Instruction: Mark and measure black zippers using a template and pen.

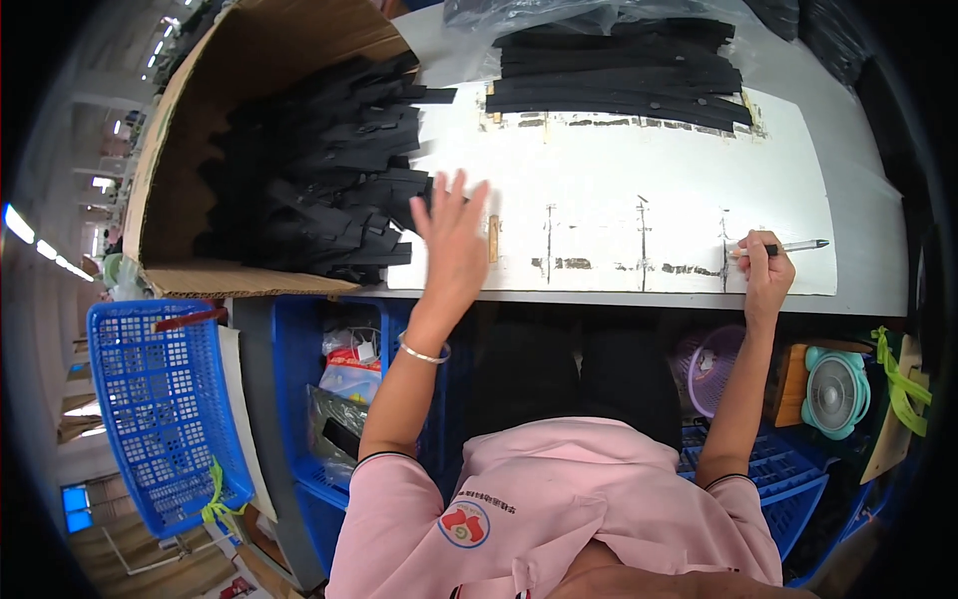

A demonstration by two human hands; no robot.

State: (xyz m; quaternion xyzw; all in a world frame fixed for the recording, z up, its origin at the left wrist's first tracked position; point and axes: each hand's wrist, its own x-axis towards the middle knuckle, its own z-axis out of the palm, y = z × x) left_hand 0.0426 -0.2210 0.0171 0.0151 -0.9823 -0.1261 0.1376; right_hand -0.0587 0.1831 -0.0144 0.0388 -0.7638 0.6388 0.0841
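Note:
My left hand (pixel 457 240) hovers with its fingers spread over the left part of a white board (pixel 599 175), beside a cardboard box (pixel 289 35) tipped on its side. Black fabric strips (pixel 329 200) fill that box, and their ends stick out of its opening near my left fingertips. Nothing shows in that hand. Toward the board's right end, my right hand (pixel 768 278) grips a pen (pixel 806 246) with a clear barrel and black tip end. Dark marker lines (pixel 644 245) and smudges cross the board. More black strips (pixel 619 75) lie stacked at its far edge.
Clear plastic film (pixel 559 15) lies behind the stack, and dark bags (pixel 823 45) stand at the far right. A blue basket (pixel 105 399) hangs at the left. Below the table are blue crates (pixel 299 369), a purple basket (pixel 689 359) and a turquoise fan (pixel 836 392).

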